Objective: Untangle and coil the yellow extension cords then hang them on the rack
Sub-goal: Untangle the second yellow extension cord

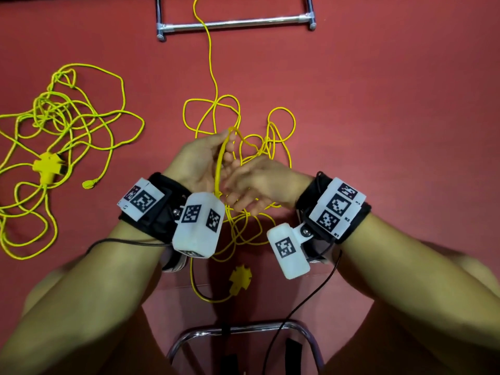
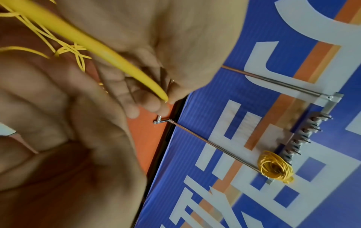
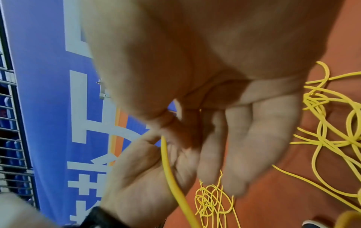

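Note:
A yellow extension cord (image 1: 219, 163) runs from my left hand's fingertips down across its palm. My left hand (image 1: 227, 142) pinches it between thumb and fingers, shown close up in the left wrist view, where the left hand (image 2: 154, 100) grips the cord (image 2: 97, 44). My right hand (image 1: 238, 185) reaches across to the left palm, blurred. The right wrist view shows the right hand (image 3: 224, 154) with straight fingers beside the cord (image 3: 168, 169). The rest of this cord lies tangled (image 1: 254, 147) on the red floor below my hands, with its yellow socket (image 1: 239, 280) nearer me.
A second tangled yellow cord (image 1: 67, 123) with a cross-shaped socket (image 1: 50, 166) lies at the left. The rack's chrome base bar (image 1: 235, 23) is ahead. The rack's hooks (image 2: 304, 135) carry one coiled cord (image 2: 275, 168). A chrome chair frame (image 1: 243, 331) is between my knees.

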Demonstrator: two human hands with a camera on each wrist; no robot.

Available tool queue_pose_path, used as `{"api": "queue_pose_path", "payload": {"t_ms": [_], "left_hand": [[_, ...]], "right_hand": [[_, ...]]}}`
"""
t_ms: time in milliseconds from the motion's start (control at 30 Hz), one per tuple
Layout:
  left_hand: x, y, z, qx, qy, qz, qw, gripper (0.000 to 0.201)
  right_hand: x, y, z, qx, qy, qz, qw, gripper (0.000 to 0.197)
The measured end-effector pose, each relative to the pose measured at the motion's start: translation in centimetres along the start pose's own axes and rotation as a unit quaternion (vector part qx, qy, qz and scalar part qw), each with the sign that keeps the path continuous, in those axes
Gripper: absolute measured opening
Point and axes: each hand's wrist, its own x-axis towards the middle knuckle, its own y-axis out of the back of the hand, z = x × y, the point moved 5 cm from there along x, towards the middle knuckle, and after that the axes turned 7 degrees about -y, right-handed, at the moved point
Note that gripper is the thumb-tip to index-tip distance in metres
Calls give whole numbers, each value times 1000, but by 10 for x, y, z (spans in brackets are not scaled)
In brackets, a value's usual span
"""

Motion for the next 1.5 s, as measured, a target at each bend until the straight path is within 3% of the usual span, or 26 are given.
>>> {"api": "queue_pose_path", "payload": {"t_ms": [67, 167, 267, 400, 500, 567, 667, 733, 800, 867, 967, 1067, 1167, 1267, 1333, 1433, 1500], "left_hand": [[-2, -2, 5, -3, -27, -20, 999, 18], [-9, -5, 11, 33, -54, -49, 997, 18], [-19, -14, 4, 95, -31, -94, 991, 24], [-26, -20, -10, 162, 39, -152, 974, 28], [-20, -15, -11, 164, 79, -141, 973, 41], [-11, -8, -10, 118, 79, -102, 985, 52], [-1, -1, -11, 46, 80, -67, 993, 57], [4, 5, -12, 11, 82, -25, 996, 57], [6, 9, -10, 8, 62, 14, 998, 48], [7, 6, -6, -3, 23, 24, 999, 34], [6, 4, -2, 13, -8, -2, 1000, 27], [-4, -7, 1, 57, -9, -85, 995, 20], [-16, -19, -4, 93, -23, -164, 982, 12], [-22, -26, -17, 139, -26, -209, 968, 11], [-24, -26, -27, 180, 18, -223, 958, 19], [-21, -21, -38, 216, 109, -191, 951, 40], [-14, -16, -36, 193, 98, -132, 967, 34]], "right_hand": [[2, 13, 0, 65, -18, 74, 995, 19], [3, 34, -1, 223, -13, 169, 960, 21], [9, 41, -1, 307, 3, 177, 935, 36], [12, 43, -1, 335, 22, 198, 921, 25], [11, 49, -6, 305, 60, 211, 927, 11], [9, 44, -12, 265, 99, 188, 941, 10], [4, 19, -18, 200, 135, 54, 969, 5], [-2, 0, -20, 151, 133, -51, 978, 5], [-3, -8, -16, 102, 93, -80, 987, 12], [1, -1, -10, 51, 24, -22, 998, 16], [5, 23, -3, -12, -38, 134, 990, 23], [6, 45, 1, 82, -34, 237, 968, 32], [12, 43, 6, 178, -64, 173, 967, 47], [14, 38, 5, 227, -52, 144, 962, 28], [15, 40, 3, 276, -38, 162, 947, 23], [15, 48, -1, 325, 10, 194, 926, 17], [13, 49, -6, 326, 55, 187, 925, 20]]}}
